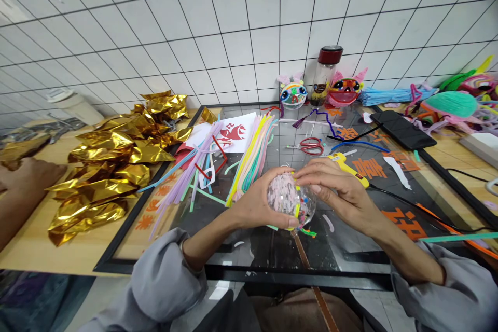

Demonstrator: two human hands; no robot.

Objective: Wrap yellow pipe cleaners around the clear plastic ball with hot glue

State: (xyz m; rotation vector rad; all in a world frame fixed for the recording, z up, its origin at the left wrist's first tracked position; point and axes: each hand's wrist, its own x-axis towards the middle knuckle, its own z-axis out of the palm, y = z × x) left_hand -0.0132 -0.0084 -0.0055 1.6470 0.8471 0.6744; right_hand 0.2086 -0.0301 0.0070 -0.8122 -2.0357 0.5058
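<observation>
My left hand (259,202) cups a clear plastic ball (288,201) filled with pink fluff and trimmed with a yellow pipe cleaner, its fingers wrapped round the ball from the left. My right hand (336,187) lies over the top and right side of the same ball, fingers curled and pressed on it. Both hands hover just above the dark glass table top (350,249), near its front edge.
A bundle of pastel pipe cleaners (252,158) lies left of the hands. Red scissors (310,145) and a yellow glue gun (348,166) lie behind them. Gold foil sheets (116,166) pile at the left, where another person's hand (31,176) rests. A jar (326,75) and colourful craft faces stand by the wall.
</observation>
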